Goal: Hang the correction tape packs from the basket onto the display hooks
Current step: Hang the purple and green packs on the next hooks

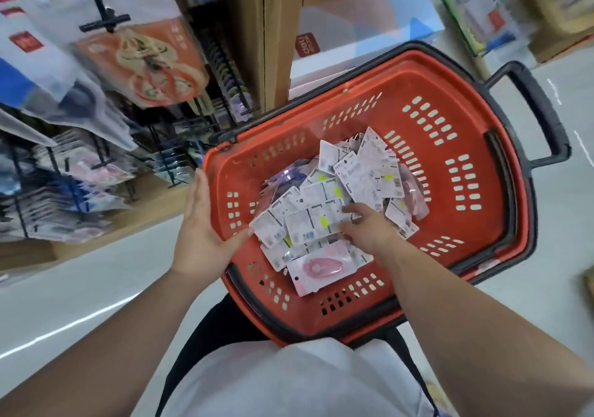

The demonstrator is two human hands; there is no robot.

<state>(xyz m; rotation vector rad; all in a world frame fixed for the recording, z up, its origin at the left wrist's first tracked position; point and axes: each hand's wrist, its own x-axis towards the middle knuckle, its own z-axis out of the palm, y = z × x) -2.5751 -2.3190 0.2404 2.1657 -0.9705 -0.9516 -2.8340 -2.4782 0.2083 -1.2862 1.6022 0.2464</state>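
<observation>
A red plastic basket (466, 211) with black handles sits in front of me, holding several white carded correction tape packs (363, 172). One pack with a pink tape (321, 267) lies face up near my side. My left hand (201, 224) is flat against the basket's left rim, its thumb touching a pack. Over the pile, my right hand (366, 227) rests palm down with its fingers on a pack; whether it grips one is unclear. Black display hooks (225, 73) stand at the upper left.
Shelving at the left carries hanging goods, among them an orange printed fan (144, 63) and stacked packets (77, 191). A wooden upright (276, 31) rises behind the basket. Pale floor surrounds the basket at the right and lower left.
</observation>
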